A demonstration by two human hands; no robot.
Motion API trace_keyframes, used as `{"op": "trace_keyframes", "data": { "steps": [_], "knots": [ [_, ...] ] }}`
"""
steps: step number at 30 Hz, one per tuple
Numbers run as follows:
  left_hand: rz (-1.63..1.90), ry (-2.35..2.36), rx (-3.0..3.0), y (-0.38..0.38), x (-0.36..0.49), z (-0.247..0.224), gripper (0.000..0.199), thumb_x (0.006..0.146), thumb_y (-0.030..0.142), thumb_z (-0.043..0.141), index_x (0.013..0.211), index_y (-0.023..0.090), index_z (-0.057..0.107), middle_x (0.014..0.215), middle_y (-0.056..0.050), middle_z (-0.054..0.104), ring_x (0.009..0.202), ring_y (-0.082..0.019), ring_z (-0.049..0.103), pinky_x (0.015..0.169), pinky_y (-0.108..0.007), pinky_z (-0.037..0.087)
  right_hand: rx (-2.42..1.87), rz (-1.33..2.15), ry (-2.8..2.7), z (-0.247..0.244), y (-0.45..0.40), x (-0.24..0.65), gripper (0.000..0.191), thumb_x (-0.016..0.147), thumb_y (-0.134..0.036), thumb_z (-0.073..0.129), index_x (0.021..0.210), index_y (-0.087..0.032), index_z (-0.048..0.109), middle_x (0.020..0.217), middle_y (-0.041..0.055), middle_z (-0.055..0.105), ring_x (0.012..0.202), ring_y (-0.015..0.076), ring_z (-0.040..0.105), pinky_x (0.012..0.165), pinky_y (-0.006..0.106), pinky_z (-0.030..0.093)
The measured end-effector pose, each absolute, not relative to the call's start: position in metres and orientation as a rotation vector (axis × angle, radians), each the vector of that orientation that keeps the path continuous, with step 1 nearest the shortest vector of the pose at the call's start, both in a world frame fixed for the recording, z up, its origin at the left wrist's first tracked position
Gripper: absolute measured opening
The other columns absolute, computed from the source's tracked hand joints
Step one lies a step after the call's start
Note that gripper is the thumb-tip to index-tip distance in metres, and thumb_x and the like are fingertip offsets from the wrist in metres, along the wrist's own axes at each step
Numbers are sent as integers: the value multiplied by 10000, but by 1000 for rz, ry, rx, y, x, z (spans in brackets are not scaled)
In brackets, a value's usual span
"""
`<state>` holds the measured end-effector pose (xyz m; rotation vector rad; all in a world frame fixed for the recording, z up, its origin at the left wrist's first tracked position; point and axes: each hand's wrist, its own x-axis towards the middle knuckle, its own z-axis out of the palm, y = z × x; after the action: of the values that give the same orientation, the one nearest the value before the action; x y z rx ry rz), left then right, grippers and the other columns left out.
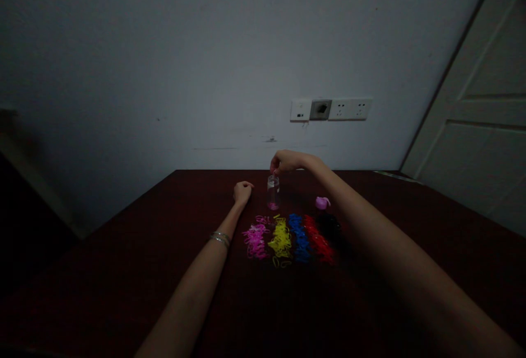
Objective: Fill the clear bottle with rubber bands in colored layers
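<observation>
A clear bottle (273,191) stands upright and uncapped on the table, with a little pink at its bottom. My right hand (283,162) is just over its mouth, fingertips pinched and pointing down; what they hold is too small to make out. Left of the bottle, my left hand (243,190) rests on the table with its fingers curled in, apart from the bottle. In front lie rows of small rubber bands: pink bands (257,240), yellow bands (281,238), blue bands (299,238), red bands (318,240) and black bands (329,224), the last partly behind my right forearm.
A purple lid (322,202) lies right of the bottle, beside my right forearm. The dark red table (135,270) ends at a pale wall (205,73) with sockets (349,109). A white door (476,117) is at the right.
</observation>
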<state>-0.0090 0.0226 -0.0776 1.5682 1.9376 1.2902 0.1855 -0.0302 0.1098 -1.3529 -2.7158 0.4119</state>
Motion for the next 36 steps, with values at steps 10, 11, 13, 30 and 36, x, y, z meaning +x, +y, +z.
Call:
{"op": "trace_keyframes", "data": {
  "steps": [10,11,13,30,36],
  "knots": [
    [1299,1920,1557,23,-8,-78,222,691,160,489,737,200,702,826,-36,687,810,-164,606,737,-244,441,-1172,491,-2615,106,-27,199,320,611,-154,583,904,-87,695,739,61,673,610,116,544,568,231,403],
    [1329,1894,1555,23,-9,-78,222,691,157,485,738,191,700,818,-36,686,800,-160,606,737,-242,442,-1155,499,-2591,103,-28,205,317,617,-164,578,903,-89,695,740,59,674,620,118,547,576,231,403],
    [1376,1817,1551,24,-11,-78,223,692,153,481,752,169,695,807,-42,683,775,-148,605,728,-233,446,-1149,531,-2545,96,-31,219,314,627,-186,572,902,-96,695,734,55,674,628,123,549,584,234,401],
    [376,1149,2219,-56,-20,-22,360,571,319,723,901,180,687,744,-9,662,649,-113,567,601,-185,380,-1377,760,-1974,15,-64,340,250,627,-304,616,795,-131,680,705,49,664,630,146,578,572,241,433],
    [349,1089,2259,-69,-11,-21,328,585,322,723,886,191,703,672,10,635,601,-102,553,565,-174,362,-1412,912,-1567,-37,-65,378,226,604,-311,646,757,-148,681,680,59,661,575,143,572,484,227,432]
  ]
}}
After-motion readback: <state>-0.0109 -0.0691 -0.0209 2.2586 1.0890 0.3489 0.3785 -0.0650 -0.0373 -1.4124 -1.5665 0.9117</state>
